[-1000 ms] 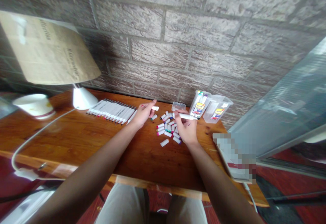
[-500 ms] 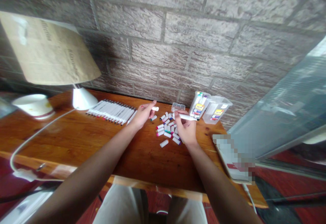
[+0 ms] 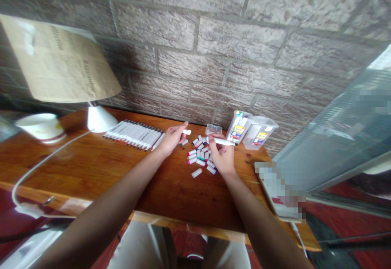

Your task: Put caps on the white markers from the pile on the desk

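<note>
My left hand (image 3: 172, 139) is closed on a small white marker cap (image 3: 186, 132) that pokes out past the fingertips. My right hand (image 3: 222, 155) grips a white marker (image 3: 222, 141), held nearly level with its dark end toward the right. Between and below the hands lies a loose pile of white marker caps (image 3: 200, 162) with coloured ends. To the left of my left hand, a row of white markers (image 3: 134, 133) lies side by side. Just beyond my right hand stands a clear plastic case (image 3: 237, 127) with several markers inside.
A second clear case (image 3: 258, 135) stands beside the first, and a clear divided lid (image 3: 213, 128) lies by the wall. At left are a lamp (image 3: 100, 118), its white cord and a paper bowl (image 3: 41, 127). A blurred-out device (image 3: 279, 193) sits on the table's right edge.
Both hands stay almost where they were, still holding the cap and the marker. The cap in my left hand and the marker have shifted only slightly.
</note>
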The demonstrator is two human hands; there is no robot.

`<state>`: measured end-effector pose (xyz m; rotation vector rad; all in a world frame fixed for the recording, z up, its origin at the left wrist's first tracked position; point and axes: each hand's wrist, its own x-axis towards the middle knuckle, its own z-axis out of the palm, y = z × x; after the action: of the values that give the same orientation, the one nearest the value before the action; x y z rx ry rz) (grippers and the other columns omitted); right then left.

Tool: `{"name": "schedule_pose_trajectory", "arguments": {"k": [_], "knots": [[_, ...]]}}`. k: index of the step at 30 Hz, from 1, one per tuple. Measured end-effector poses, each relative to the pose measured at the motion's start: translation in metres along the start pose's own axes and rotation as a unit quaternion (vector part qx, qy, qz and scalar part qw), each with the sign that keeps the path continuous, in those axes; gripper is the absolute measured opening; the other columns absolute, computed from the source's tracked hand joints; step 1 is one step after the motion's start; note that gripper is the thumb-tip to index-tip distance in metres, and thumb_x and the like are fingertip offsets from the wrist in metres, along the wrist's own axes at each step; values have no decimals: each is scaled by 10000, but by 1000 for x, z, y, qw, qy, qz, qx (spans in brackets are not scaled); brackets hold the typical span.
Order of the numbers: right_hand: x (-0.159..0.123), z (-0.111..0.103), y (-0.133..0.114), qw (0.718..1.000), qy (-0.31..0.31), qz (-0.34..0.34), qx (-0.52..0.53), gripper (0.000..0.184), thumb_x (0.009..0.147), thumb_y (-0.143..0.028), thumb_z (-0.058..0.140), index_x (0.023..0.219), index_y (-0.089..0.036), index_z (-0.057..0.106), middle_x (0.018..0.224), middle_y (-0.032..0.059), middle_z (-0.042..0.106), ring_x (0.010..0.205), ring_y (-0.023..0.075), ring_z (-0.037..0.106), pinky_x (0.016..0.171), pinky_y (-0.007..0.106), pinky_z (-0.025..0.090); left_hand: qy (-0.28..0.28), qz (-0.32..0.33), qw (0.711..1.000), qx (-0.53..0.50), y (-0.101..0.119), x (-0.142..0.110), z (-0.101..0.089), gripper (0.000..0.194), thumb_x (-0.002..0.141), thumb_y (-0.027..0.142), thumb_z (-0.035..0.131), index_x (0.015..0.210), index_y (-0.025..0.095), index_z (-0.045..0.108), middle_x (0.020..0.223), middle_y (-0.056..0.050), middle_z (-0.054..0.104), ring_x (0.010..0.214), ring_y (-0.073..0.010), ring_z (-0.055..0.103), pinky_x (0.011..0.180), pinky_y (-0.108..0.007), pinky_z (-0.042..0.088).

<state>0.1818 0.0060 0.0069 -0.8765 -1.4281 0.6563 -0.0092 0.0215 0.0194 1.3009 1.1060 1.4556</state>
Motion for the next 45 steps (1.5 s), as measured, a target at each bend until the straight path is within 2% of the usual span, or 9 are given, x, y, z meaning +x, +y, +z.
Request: {"name": "schedule_pose_trajectory", "arguments": {"k": [10, 15, 17, 20, 23, 26, 35, 41, 45], "knots": [[0, -1, -2, 1000, -15, -2, -24, 255, 890, -414, 607, 978, -187, 682, 794, 18, 680, 593, 131, 595, 572, 255, 476, -9, 18, 1000, 22, 7, -4, 3, 620, 805, 663, 590, 445, 183, 433, 394, 33, 394, 409, -73, 351, 488, -253, 287], [2, -2, -5, 1000, 12, -2, -17, 267, 906, -425, 580, 999, -187, 659, 899, 36, 690, 650, 136, 612, 615, 262, 493, -26, 32, 999, 26, 3, -4, 3, 544, 809, 622, 626, 534, 165, 521, 491, 21, 498, 460, -75, 413, 486, -236, 299], [4, -3, -5, 999, 28, -8, -23, 274, 906, -434, 577, 1011, -192, 650, 925, 40, 686, 690, 145, 621, 641, 269, 498, -42, 44, 997, 47, 3, -5, 3, 481, 797, 595, 661, 611, 157, 589, 562, 11, 571, 491, -79, 448, 496, -230, 320], [5, -5, -3, 998, 46, -10, -35, 284, 915, -440, 558, 1030, -194, 640, 854, 27, 669, 684, 149, 608, 659, 276, 494, -93, 61, 991, 79, 3, -7, 4, 385, 761, 532, 728, 774, 149, 688, 704, -17, 680, 575, -99, 539, 564, -230, 405], [6, -6, -2, 998, 51, -10, -33, 290, 917, -444, 550, 1029, -193, 638, 802, 17, 647, 684, 150, 596, 674, 278, 492, -144, 80, 982, 96, 0, -9, 6, 359, 745, 473, 761, 877, 141, 719, 829, -52, 729, 712, -139, 628, 677, -250, 476], [6, -5, -2, 998, 50, -10, -21, 295, 911, -455, 555, 1024, -194, 632, 846, 21, 653, 702, 147, 597, 682, 273, 493, -166, 101, 974, 119, -7, -9, 6, 337, 760, 439, 757, 898, 134, 721, 891, -74, 736, 766, -155, 645, 705, -261, 490], [6, -5, -5, 999, 47, -1, -17, 307, 911, -473, 561, 1009, -190, 630, 931, 34, 683, 675, 133, 600, 660, 259, 487, -198, 114, 957, 178, -14, -8, 3, 262, 775, 380, 719, 901, 151, 740, 893, -69, 740, 735, -146, 617, 717, -259, 481], [6, -4, -3, 999, 46, -1, -9, 290, 903, -458, 573, 998, -188, 624, 935, 29, 678, 660, 123, 596, 644, 254, 486, -217, 106, 948, 205, -12, -11, 5, 209, 748, 320, 729, 865, 149, 755, 731, -18, 697, 613, -111, 539, 611, -223, 420], [6, -3, -3, 999, 43, -3, -9, 284, 904, -449, 574, 994, -185, 626, 910, 26, 676, 659, 122, 597, 647, 256, 485, -213, 114, 943, 227, -10, -12, 5, 203, 768, 309, 707, 890, 155, 760, 746, -21, 713, 617, -115, 551, 609, -223, 416]]}}
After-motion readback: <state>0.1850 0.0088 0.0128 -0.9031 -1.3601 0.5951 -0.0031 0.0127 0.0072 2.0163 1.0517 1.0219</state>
